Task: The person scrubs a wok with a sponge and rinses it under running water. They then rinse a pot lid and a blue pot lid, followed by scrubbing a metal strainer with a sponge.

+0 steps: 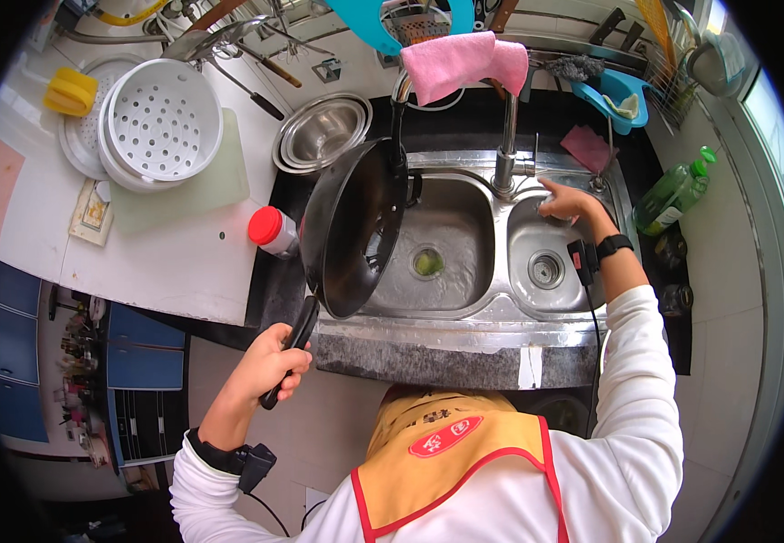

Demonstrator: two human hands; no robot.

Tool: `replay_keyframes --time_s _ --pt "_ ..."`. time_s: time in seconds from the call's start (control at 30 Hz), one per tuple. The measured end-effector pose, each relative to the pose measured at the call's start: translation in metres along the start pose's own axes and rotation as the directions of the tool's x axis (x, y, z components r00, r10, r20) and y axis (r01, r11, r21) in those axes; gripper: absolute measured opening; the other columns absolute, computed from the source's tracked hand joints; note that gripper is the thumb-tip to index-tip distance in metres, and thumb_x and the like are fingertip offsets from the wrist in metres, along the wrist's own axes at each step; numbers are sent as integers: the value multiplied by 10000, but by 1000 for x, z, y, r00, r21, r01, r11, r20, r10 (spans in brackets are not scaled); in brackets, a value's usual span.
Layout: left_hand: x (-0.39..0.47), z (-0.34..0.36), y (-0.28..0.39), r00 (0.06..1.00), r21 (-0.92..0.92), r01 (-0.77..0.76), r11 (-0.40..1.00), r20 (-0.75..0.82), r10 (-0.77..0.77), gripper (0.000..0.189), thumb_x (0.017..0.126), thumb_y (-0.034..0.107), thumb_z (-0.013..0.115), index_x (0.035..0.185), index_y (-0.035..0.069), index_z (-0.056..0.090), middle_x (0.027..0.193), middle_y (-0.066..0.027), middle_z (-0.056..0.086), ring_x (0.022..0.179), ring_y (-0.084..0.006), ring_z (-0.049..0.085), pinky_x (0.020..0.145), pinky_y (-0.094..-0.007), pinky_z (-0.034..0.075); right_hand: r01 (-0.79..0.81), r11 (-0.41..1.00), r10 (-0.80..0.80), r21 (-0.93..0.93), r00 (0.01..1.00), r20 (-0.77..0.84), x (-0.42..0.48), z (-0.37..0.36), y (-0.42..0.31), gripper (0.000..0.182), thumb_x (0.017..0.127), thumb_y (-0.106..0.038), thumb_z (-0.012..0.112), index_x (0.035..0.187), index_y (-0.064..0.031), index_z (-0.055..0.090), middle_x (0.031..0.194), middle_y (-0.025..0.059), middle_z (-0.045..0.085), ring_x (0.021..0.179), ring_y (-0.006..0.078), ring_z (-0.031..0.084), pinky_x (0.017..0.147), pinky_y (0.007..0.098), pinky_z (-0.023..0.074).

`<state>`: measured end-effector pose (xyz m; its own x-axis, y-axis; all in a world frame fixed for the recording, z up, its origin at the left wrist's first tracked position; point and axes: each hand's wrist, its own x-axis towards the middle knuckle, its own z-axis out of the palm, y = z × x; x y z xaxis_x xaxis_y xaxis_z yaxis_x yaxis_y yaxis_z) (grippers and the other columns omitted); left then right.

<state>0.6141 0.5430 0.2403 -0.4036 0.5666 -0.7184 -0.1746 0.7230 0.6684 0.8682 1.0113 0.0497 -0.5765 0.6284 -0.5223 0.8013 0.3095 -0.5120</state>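
Observation:
My left hand (275,365) grips the black handle (297,346) of a dark wok (358,231). The wok is tipped on its side over the left edge of the steel double sink (405,326), its hollow facing right. My right hand (567,205) is over the back of the smaller right basin (524,234), index finger stretched toward the chrome faucet (506,163). Something pale shows under its fingers, but whether they hold it is unclear. Green scraps (428,263) sit at the drain of the larger left basin (463,285).
A red-lidded jar (266,227) and nested steel bowls (324,132) stand left of the sink. A white perforated basket (161,122) rests beyond them. A pink cloth (460,62) hangs over the faucet. At right stands a green soap bottle (670,197).

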Motion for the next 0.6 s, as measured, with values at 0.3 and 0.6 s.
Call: replay_keyframes --time_s 0.3,0.6 --pt "-5 -4 -11 999 -20 -43 999 -11 42 209 775 15 572 922 7 423 615 -47 466 404 -88 416 330 -257 342 73 995 -77 65 995 56 -27 50 34 797 727 -248 617 1448 -150 292 968 109 666 776 195 617 585 325 508" --pt "9 -12 -23 993 -87 -115 990 -36 112 234 798 32 569 964 13 405 617 -52 473 393 -94 421 322 -261 343 132 987 -131 87 991 -15 -45 72 45 777 705 -240 643 1418 -118 359 977 163 651 803 212 611 690 313 495"
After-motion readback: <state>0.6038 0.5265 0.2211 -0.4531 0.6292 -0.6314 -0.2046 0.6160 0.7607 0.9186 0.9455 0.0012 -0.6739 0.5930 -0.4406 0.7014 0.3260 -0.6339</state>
